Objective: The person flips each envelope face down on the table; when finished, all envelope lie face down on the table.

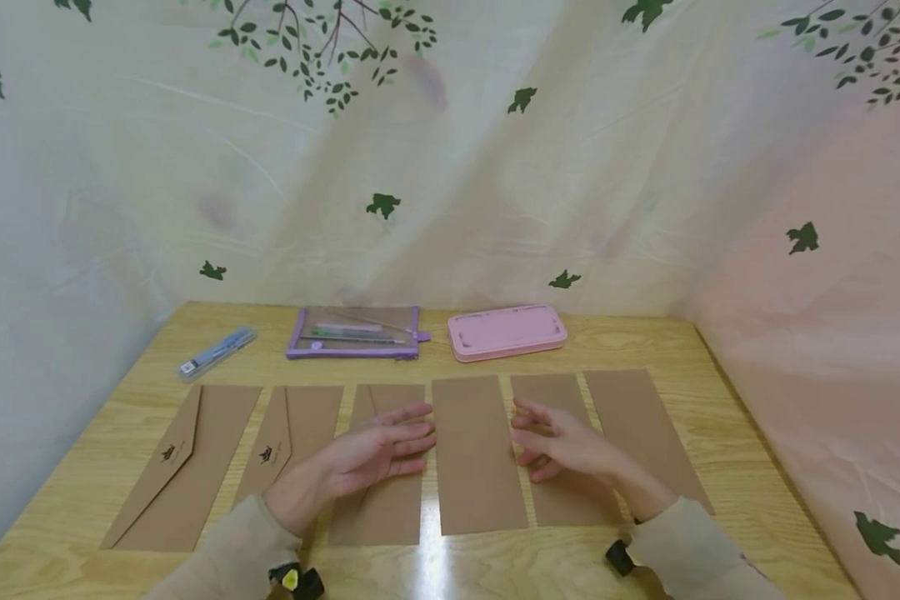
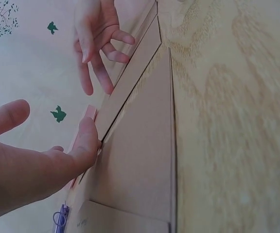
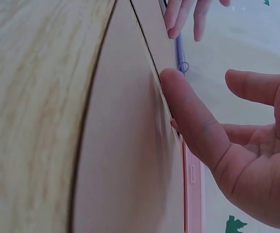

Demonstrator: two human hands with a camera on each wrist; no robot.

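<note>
Several brown kraft envelopes lie in a row across the table. My left hand [image 1: 382,450] is over the third envelope [image 1: 378,521] from the left, fingers extended toward the fourth envelope [image 1: 480,458]. Over the fifth envelope [image 1: 573,504] is my right hand [image 1: 562,442], its fingers loosely bent and pointing left. Neither hand holds anything. The two leftmost envelopes [image 1: 210,475] [image 1: 311,408] have pointed flaps and a small dark print facing up. Plain sides show on the fourth, fifth and rightmost envelope [image 1: 637,425]. Both palms face inward in the wrist views.
Behind the row lie a clear pack with blue pens [image 1: 217,354], a purple-edged mesh pencil pouch [image 1: 356,333] and a pink pencil case [image 1: 506,332]. A pale curtain [image 1: 465,167] with leaf prints closes off the table's [image 1: 750,533] back and sides.
</note>
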